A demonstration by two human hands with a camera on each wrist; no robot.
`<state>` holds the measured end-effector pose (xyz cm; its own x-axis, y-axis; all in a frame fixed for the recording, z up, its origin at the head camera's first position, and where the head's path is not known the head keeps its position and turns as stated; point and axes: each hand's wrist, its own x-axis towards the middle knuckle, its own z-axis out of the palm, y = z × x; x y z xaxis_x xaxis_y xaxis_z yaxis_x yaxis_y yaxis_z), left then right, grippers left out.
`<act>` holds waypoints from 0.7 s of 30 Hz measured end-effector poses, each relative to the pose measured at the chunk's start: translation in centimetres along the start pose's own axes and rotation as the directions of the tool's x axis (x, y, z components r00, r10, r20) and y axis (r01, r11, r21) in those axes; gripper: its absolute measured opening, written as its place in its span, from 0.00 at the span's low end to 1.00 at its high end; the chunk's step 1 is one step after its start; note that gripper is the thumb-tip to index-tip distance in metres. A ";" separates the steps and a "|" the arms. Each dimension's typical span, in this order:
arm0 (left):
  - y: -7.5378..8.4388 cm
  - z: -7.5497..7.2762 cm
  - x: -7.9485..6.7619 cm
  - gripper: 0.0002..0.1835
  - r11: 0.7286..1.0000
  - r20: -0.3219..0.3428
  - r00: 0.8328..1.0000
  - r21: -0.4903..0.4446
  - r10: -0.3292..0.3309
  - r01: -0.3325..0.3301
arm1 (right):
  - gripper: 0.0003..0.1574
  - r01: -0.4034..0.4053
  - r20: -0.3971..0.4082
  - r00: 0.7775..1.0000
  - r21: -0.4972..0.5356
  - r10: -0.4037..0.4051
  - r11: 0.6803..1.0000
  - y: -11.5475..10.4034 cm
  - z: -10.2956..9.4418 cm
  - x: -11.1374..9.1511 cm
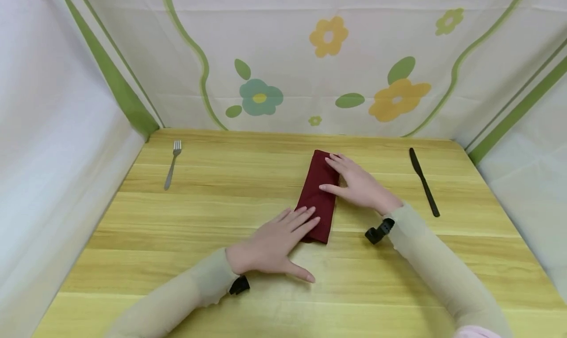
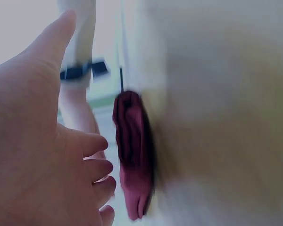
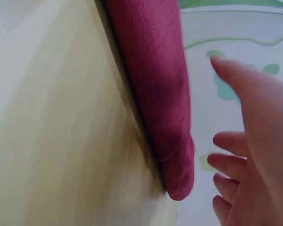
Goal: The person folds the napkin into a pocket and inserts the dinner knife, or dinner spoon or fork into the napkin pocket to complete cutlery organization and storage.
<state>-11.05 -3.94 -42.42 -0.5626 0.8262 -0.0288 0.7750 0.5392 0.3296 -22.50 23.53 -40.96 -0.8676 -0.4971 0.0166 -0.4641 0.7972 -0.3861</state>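
A dark red folded cloth [image 1: 315, 193] lies as a narrow strip on the wooden table [image 1: 230, 175], slanting away from me. Over its near end my left hand [image 1: 274, 244] is spread flat, fingers straight and thumb out to the side. The fingers of my right hand [image 1: 361, 184] extend over the cloth's far right part. In the left wrist view, the stacked folds of the cloth [image 2: 132, 146] show at its end, beside the left fingers. From the right wrist, the smooth rounded long side of the cloth [image 3: 155, 84] appears, with a gap between it and the right fingers.
A metal fork [image 1: 173, 165] lies at the far left of the table. To the right is a black knife [image 1: 424, 182]. A white curtain with printed flowers [image 1: 283, 57] hangs behind the table's far edge, and pale fabric hangs along both sides.
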 end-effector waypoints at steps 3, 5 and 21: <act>-0.8 -0.5 -0.7 0.66 1.000 0.005 1.000 0.000 -0.026 0.026 | 0.60 -0.012 -0.003 1.000 -0.007 0.012 1.000 -0.3 0.0 -1.7; -1.0 -0.8 -1.0 0.65 0.999 0.023 0.999 -0.007 -0.040 0.040 | 0.61 -0.014 0.008 1.000 -0.020 0.014 1.000 -0.6 0.3 -2.9; 0.2 0.3 -1.0 0.65 1.000 0.082 0.997 -0.017 0.010 -0.009 | 0.61 -0.008 0.062 0.998 0.024 0.007 1.000 -0.7 2.7 -3.8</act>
<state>-10.28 -4.58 -42.62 -0.5294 0.8421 -0.1028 0.7748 0.5293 0.3457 -18.36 23.97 -43.21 -0.8578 -0.5121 -0.0434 -0.4525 0.7927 -0.4085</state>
